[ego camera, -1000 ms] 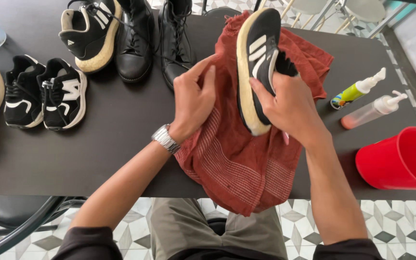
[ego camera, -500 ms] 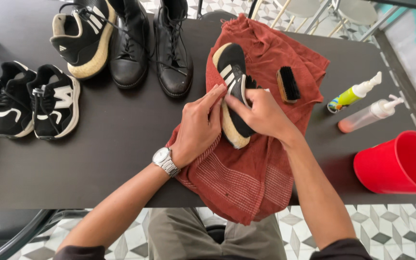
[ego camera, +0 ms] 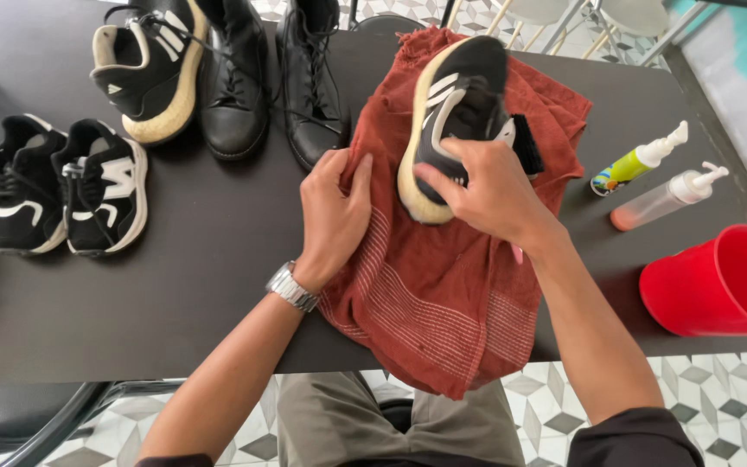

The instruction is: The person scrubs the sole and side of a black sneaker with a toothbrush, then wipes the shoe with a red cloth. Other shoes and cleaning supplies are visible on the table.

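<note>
My right hand (ego camera: pixel 488 192) grips a black sneaker with white stripes and a cream sole (ego camera: pixel 451 112), held on its side over a rust-red cloth (ego camera: pixel 443 303). That cloth is spread on the dark table (ego camera: pixel 175 294) and hangs over its near edge. Fingers of my left hand (ego camera: pixel 332 216) pinch the cloth's left edge, a metal watch on the wrist. A black brush (ego camera: pixel 526 143) lies on the cloth just right of the sneaker, partly hidden by it.
A matching black sneaker (ego camera: pixel 150 65) and two black boots (ego camera: pixel 270 78) stand at the back left. A small black-and-white pair (ego camera: pixel 67 186) sits at the left. Two pump bottles (ego camera: pixel 654 177) and a red bucket (ego camera: pixel 724 285) are at the right.
The sneaker has been lowered and turned over the cloth, and my right hand shifted its grip on it. My left hand left the shoe and took hold of the cloth's edge.
</note>
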